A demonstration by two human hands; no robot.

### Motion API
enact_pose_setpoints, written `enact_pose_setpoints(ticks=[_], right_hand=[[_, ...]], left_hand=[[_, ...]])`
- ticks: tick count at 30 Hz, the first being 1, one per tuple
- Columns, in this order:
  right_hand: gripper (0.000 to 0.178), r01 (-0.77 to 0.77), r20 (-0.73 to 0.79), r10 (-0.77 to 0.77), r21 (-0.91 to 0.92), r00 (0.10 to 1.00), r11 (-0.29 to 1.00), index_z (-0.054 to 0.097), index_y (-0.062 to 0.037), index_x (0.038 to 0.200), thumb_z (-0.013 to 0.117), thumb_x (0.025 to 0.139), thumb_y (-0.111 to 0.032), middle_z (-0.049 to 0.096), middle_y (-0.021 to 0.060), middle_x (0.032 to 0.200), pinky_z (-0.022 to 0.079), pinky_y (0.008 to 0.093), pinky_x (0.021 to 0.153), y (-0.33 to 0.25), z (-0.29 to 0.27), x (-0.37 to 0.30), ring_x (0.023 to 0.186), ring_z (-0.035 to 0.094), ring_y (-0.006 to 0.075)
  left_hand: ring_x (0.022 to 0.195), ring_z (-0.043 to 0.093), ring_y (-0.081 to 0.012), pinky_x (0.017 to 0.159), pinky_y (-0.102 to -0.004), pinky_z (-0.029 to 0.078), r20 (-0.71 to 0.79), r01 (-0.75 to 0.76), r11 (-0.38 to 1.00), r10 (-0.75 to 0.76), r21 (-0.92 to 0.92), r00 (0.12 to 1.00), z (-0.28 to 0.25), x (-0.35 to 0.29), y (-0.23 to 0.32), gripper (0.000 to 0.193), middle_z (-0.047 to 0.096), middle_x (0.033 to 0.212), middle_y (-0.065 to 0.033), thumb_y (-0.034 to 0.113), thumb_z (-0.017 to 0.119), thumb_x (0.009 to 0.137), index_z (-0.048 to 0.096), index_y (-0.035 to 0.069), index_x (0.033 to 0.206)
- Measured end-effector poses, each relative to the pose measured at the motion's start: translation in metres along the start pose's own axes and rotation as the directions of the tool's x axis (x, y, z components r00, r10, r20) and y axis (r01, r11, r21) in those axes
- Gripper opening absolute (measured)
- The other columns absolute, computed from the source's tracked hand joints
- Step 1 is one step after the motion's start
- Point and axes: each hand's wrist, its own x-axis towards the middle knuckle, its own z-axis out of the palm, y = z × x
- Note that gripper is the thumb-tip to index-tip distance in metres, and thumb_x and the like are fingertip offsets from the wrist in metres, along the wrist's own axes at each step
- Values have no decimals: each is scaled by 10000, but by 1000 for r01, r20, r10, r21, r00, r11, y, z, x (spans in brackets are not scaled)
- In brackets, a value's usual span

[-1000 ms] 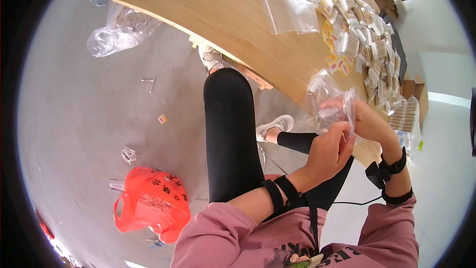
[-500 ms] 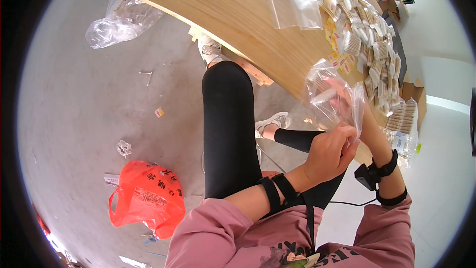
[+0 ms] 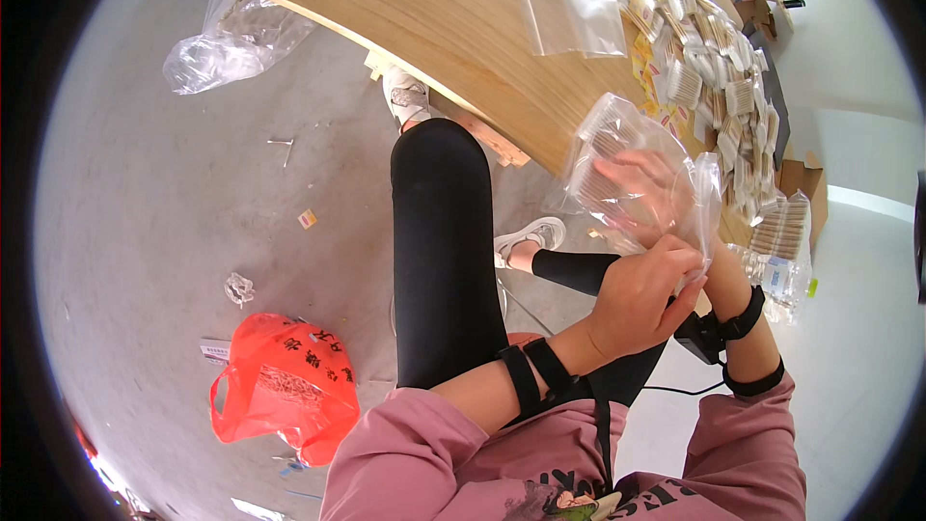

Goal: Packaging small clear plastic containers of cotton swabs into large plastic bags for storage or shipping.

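Note:
My left hand [image 3: 641,297] pinches the gathered mouth of a clear plastic bag [image 3: 709,195] above my lap, near the table edge. My right hand [image 3: 656,183] reaches inside this bag, seen through the film, its fingers stretched out and thumb apart. Against its fingertips, in the far end of the bag, lies a clear packet of thin pale sticks [image 3: 606,135], which look like cotton swabs. Glare on the film blurs the packet's outline. On the table to the right spreads a heap of similar packets [image 3: 738,96], with small yellow cards [image 3: 666,116] beside it.
Another clear bag [image 3: 569,0] lies flat on the wooden table [image 3: 434,19]. Right of the table, a bag of stacked packets [image 3: 783,241] stands by a cardboard box [image 3: 805,178]. A red carrier bag [image 3: 289,386] and crumpled clear plastic [image 3: 227,53] sit on the floor at left.
My right hand has moved left inside the bag, and its fingers have stretched out. The packet now shows flat in the bag's far end. My left hand keeps its pinch on the mouth.

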Motion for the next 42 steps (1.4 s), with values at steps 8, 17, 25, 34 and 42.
enact_pose_setpoints(ticks=[8,17,25,34,42], right_hand=[[538,-323,99,315,79,944,943,508,-99,1241,676,733,-164,518,120,1100,449,379,819,-31,-8,13,1011,514,300],[323,-311,51,308,217,950,925,524,-38,1012,665,776,-207,532,120,933,435,357,771,-17,-19,24,864,539,258],[363,-328,41,326,206,944,922,485,-44,892,688,744,-305,538,103,811,411,374,692,-10,-17,36,787,535,277],[370,-395,51,398,286,916,873,484,-32,907,668,775,-324,543,129,848,415,368,707,-13,-8,38,791,538,290],[364,-51,46,53,-55,998,997,520,-76,1198,529,844,-158,517,125,1214,361,308,953,-15,-29,0,1136,474,209]], left_hand=[[589,536,-175,533,-263,434,199,118,982,-88,-146,976,0,-7,6,191,540,813,-103,-28,588,807,488,9,966],[802,558,-129,653,-228,434,-327,692,442,-895,-570,303,-8,-17,-27,175,559,894,-43,197,467,898,503,50,986],[872,607,-138,654,-239,472,170,700,266,-856,-663,487,6,-16,-29,260,612,999,-63,157,526,876,511,36,1106],[697,613,-116,564,-194,437,103,703,325,-864,-632,492,-8,0,-33,195,627,851,-55,133,539,873,538,9,1023],[597,517,-188,600,-288,416,48,394,918,-395,29,917,2,3,-12,86,556,683,-94,63,559,777,588,-1,828]])
